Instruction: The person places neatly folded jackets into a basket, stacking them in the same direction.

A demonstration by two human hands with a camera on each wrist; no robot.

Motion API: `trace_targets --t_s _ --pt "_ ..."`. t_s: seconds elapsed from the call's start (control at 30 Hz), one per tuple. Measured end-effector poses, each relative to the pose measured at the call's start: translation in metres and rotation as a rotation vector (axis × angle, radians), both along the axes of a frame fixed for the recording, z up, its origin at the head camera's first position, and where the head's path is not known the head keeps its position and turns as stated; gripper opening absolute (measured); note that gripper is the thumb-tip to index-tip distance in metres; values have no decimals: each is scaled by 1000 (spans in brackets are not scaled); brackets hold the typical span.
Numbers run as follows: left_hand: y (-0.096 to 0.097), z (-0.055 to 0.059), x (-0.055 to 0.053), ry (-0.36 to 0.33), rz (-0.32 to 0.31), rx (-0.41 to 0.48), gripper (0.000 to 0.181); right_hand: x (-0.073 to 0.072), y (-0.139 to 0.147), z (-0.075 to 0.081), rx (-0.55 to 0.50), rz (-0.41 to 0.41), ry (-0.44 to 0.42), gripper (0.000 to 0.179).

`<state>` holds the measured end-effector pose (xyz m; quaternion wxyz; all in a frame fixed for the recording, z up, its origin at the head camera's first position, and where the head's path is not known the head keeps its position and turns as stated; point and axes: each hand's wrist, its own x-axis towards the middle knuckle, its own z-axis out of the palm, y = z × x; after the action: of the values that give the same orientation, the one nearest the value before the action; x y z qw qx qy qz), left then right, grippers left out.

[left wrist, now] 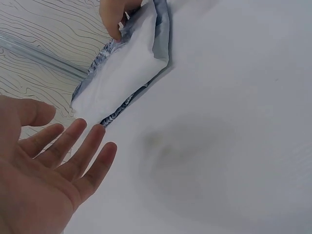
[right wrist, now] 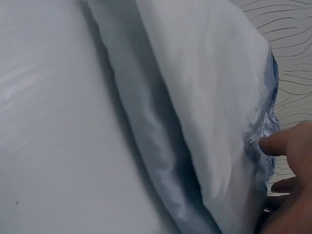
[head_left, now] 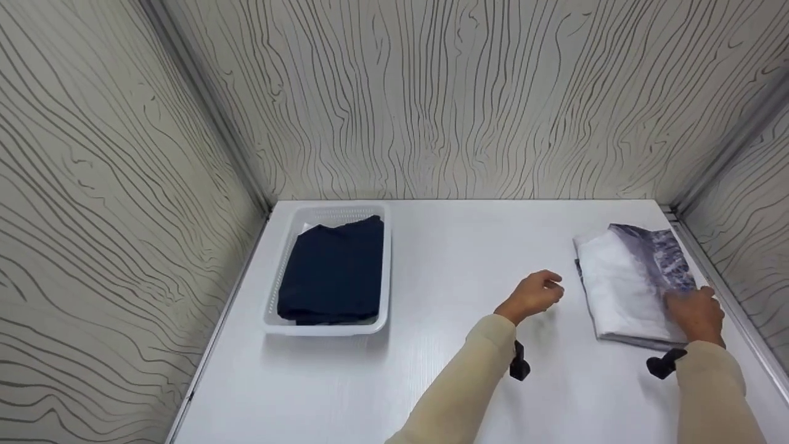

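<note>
while our left hand [head_left: 531,293] hovers empty, fingers relaxed, left of the folded cloth [head_left: 619,290] on the right of the table [head_left: 462,259], our nearer right hand [head_left: 696,311] touches the cloth's right edge, gripping or not we cannot tell, its long axis seemingly running away from us.

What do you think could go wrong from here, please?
Layers of the folded cloth sit unevenly and might slip apart if the right grip lifts alone, since the left grip is not touching it. The cloth also lies near the right wall, so it could snag there.
</note>
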<state>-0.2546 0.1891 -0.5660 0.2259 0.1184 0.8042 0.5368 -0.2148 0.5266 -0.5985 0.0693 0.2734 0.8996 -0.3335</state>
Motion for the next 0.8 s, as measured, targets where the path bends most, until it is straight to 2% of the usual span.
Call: trace_targets --t_s 0.23,0.53,0.63,0.8 --pt "-2 -6 0 -19 39 -37 32 5 3 -9 43 52 24 100" --pt "-3 -9 -1 -22 70 -83 30 -2 -2 -13 65 117 33 100" --pt "-5 -12 -2 -12 78 -103 31 -4 -8 -13 51 130 28 100" --pt "-12 -19 -5 6 93 -125 32 -9 -21 -10 33 201 20 102"
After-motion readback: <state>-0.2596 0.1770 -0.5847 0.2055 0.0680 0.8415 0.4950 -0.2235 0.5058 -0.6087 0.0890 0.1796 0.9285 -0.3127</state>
